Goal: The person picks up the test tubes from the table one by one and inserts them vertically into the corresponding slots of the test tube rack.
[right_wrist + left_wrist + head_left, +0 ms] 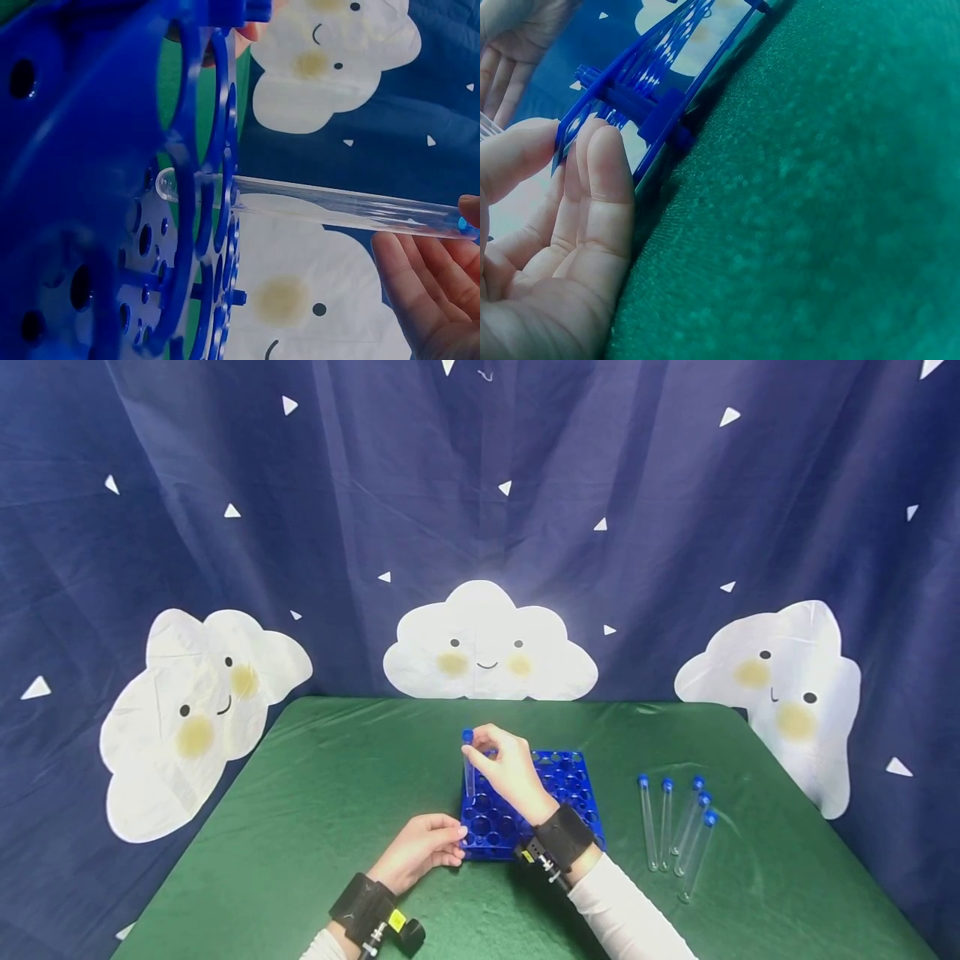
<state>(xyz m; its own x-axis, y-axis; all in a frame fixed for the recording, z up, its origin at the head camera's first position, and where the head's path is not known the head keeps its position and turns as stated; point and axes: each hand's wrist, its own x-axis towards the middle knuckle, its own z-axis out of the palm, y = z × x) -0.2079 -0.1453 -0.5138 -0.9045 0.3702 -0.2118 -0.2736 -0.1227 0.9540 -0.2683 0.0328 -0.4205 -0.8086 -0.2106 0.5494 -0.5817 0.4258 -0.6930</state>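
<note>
Right hand: right hand (510,768) raised over the far-left part of the rack; fingers curled, pinching a test tube near its blue cap; black wrist strap and white sleeve behind it; in the right wrist view only the fingers (420,292) show, at the lower right, at the tube's capped end.

Held tube: test tube (468,768) of clear plastic with a blue cap; upright, cap uppermost; in the right wrist view its rounded end (166,184) has passed through a hole of the rack's upper plate; how far down it sits, cannot tell.

Rack: blue test tube rack (570,785); square, pierced with round holes of several sizes; stands on the table near the middle, nearer the front edge; plates joined by short posts, seen edge-on in the left wrist view (656,112).

Left hand: left hand (420,852) resting on the cloth at the rack's near-left corner; fingers straight and together, their tips (604,150) touching the rack's edge; nothing gripped; black wrist strap with a yellow tag.

Loose tubes: five spare test tubes (675,831) with blue caps; lying on the cloth well to the right of the rack, side by side, caps pointing away from the person; the two rightmost slanted.

Table: table (300,793) covered in green cloth.

Backdrop: dark blue curtain (315,510) with white triangles; three smiling white clouds (487,647) along its lower part.
</note>
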